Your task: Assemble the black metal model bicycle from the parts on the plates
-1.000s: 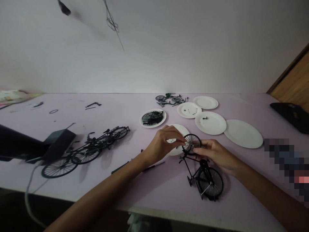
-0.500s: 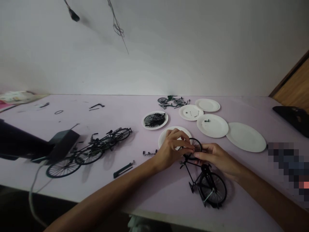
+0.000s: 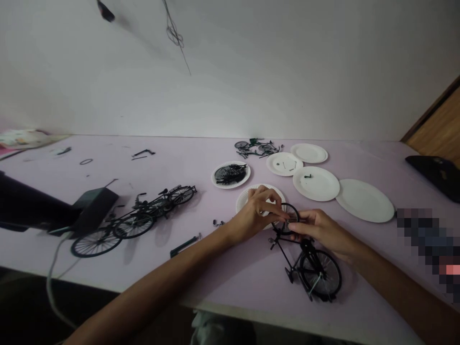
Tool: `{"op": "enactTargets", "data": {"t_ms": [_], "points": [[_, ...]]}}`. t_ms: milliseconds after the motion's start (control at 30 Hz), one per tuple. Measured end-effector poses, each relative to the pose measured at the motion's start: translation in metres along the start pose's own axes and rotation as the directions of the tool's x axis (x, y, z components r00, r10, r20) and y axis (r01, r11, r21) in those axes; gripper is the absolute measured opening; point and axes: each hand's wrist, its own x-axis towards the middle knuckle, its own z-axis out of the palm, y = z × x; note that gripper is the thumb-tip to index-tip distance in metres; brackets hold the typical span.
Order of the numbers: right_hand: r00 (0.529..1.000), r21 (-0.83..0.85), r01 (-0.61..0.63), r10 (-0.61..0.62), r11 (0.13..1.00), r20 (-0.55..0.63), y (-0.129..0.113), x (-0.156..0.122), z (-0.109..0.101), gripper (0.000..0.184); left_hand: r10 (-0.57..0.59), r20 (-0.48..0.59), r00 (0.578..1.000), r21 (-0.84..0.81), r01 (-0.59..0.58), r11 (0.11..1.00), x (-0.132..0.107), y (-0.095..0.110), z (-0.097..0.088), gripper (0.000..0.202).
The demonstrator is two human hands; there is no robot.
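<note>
Your right hand's fingers (image 3: 304, 229) hold the front wheel (image 3: 295, 212) of the black model bicycle (image 3: 287, 260), which sits before you with its rear wheel (image 3: 332, 275) toward the table's near edge. Your left hand (image 3: 247, 218) is pinched narrow at the hub; whether it grips some tiny part there, you cannot tell.

That same hand hides the wheel's left side and much of the ribbed paper plate (image 3: 241, 203) behind it. Your left forearm crosses the near end of a slim dark tool (image 3: 183, 247) and partly blocks some small parts (image 3: 216, 223). Behind these sits a plate heaped with black parts (image 3: 230, 173); farther back lie loose bicycle pieces (image 3: 257, 148). Four white plates (image 3: 325, 189) spread to your right, two with small bits. Assembled bicycles (image 3: 132, 225) stand to your left, beside a black box-like object (image 3: 95, 206).

Compared with one second ago, your left fingertips have moved from the wheel's rim side to its hub, and those small parts have come into view.
</note>
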Motion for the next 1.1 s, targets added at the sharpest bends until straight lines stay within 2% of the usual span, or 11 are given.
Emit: {"op": "enactTargets", "data": {"t_ms": [267, 433, 500, 600, 833, 967, 1100], "points": [[0.999, -0.175, -0.030, 0.028, 0.984, -0.017, 0.005, 0.002, -0.004, 0.023, 0.116, 0.047, 0.992, -0.002, -0.116, 0.993, 0.003, -0.004, -0.007, 0.008], [0.999, -0.152, -0.029, 0.034, 0.988, 0.031, 0.005, 0.003, -0.006, 0.023, 0.320, 0.139, 0.937, 0.094, -0.334, 0.938, 0.001, -0.004, -0.012, 0.015], [0.998, -0.124, -0.033, 0.039, 0.992, 0.044, 0.005, 0.002, -0.007, 0.024, 0.358, 0.156, 0.921, 0.126, -0.378, 0.917, 0.000, -0.003, -0.014, 0.017], [0.997, -0.112, -0.052, 0.057, 0.992, 0.045, 0.004, 0.001, -0.008, 0.023, 0.345, 0.154, 0.926, 0.093, -0.361, 0.928, -0.001, -0.003, -0.012, 0.018], [0.997, -0.134, -0.053, 0.060, 0.990, 0.048, 0.001, 0.000, -0.008, 0.018, 0.201, 0.054, 0.978, -0.075, -0.197, 0.978, -0.001, -0.005, -0.002, 0.010], [0.997, -0.136, -0.032, 0.042, 0.990, 0.068, 0.002, 0.001, -0.008, 0.019, 0.204, 0.040, 0.978, -0.085, -0.201, 0.976, -0.001, -0.006, -0.001, 0.008], [0.997, -0.145, -0.024, 0.034, 0.989, 0.072, 0.003, 0.001, -0.007, 0.018, 0.257, 0.076, 0.963, -0.004, -0.258, 0.966, -0.001, -0.007, -0.005, 0.009]]}}
